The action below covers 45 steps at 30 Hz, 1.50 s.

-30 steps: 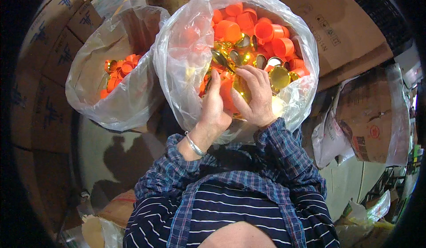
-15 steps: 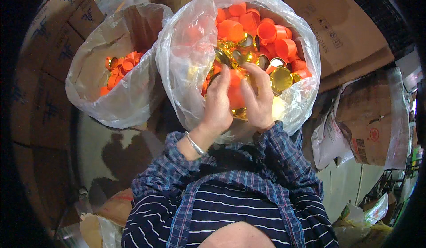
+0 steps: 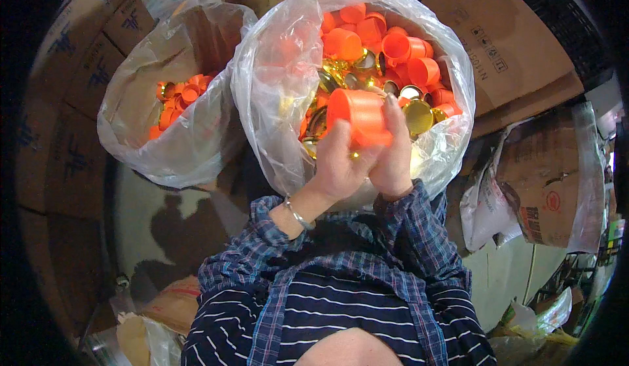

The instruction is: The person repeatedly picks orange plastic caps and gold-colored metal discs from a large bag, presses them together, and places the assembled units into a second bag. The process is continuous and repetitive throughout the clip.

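Over the near part of a big bag lined with clear plastic (image 3: 262, 124), an orange plastic cap (image 3: 357, 112), cup-shaped with a stepped rim, is held between both hands. My left hand (image 3: 341, 164) is closed on its near left side, and my right hand (image 3: 396, 153) grips its right side with the fingers along it. The two hands touch at their heels. Just beyond them lie many orange caps (image 3: 423, 71) mixed with shiny gold round lids (image 3: 418, 117). My palms and the cap hide part of this pile.
To the left stands a smaller clear plastic bag (image 3: 124, 137) holding fewer orange and gold pieces (image 3: 180, 103). Cardboard boxes (image 3: 72, 104) line the left side. A large carton (image 3: 511, 45) is at the far right, with another plastic-wrapped carton (image 3: 550, 176) nearer.
Both hands have drawn back slightly toward me and come together. The orange cap between them has been lifted from the pile and turned, and now shows fully above the bag.
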Available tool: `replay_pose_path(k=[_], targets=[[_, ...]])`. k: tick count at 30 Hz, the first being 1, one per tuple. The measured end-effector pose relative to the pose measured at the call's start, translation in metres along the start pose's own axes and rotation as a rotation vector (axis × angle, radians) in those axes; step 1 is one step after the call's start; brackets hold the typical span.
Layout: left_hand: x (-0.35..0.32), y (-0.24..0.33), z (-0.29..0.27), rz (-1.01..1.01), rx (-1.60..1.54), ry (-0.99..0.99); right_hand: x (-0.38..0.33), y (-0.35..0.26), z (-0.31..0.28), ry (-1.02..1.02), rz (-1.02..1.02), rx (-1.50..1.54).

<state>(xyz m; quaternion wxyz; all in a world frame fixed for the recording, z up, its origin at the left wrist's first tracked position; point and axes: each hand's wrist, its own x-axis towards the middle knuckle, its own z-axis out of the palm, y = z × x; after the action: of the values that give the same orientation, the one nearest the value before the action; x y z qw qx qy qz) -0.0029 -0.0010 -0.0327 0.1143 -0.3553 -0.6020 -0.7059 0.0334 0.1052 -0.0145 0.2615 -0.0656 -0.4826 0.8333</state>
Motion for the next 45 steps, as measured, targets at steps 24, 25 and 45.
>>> replay_pose_path(k=[24,25,45], targets=[[-0.003,-0.003,-0.015,0.017,0.010,0.081,0.004,0.013,0.020,-0.033,0.059,-0.057],[-0.004,-0.003,-0.014,0.014,-0.029,0.090,0.003,0.012,0.020,-0.027,0.105,0.069],[0.015,-0.011,-0.011,-0.598,-0.953,0.264,0.012,0.023,0.025,0.037,-0.650,-0.936]])
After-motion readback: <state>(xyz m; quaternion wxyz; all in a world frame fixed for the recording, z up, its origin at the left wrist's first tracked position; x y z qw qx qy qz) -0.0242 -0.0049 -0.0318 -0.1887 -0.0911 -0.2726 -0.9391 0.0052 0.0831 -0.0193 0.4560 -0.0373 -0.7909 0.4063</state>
